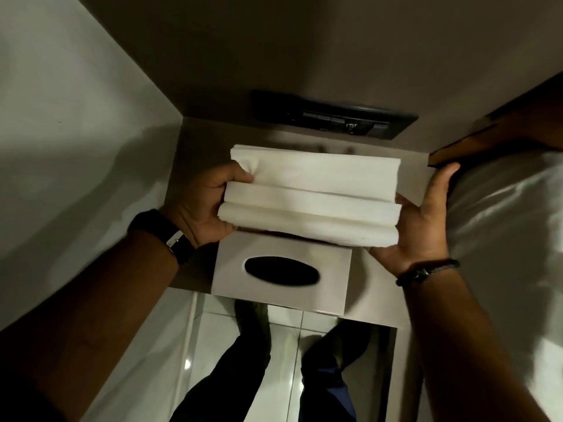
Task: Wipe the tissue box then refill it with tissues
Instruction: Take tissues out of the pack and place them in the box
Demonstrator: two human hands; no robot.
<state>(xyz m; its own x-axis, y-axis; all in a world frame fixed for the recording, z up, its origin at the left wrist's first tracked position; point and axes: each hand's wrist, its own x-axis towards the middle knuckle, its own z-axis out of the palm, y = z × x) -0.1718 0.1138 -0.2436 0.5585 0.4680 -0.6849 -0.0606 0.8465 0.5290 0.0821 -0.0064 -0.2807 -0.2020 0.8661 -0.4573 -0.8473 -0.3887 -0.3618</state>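
The tissue box sits on the bench just below your hands, its dark oval slot facing up. From the head view, your left hand clamps one end of the tissues, thumb on top. Your right hand cups the other end with straight fingers, probably to keep the folded stack square. Refilling looks close; no wiping cloth shows.
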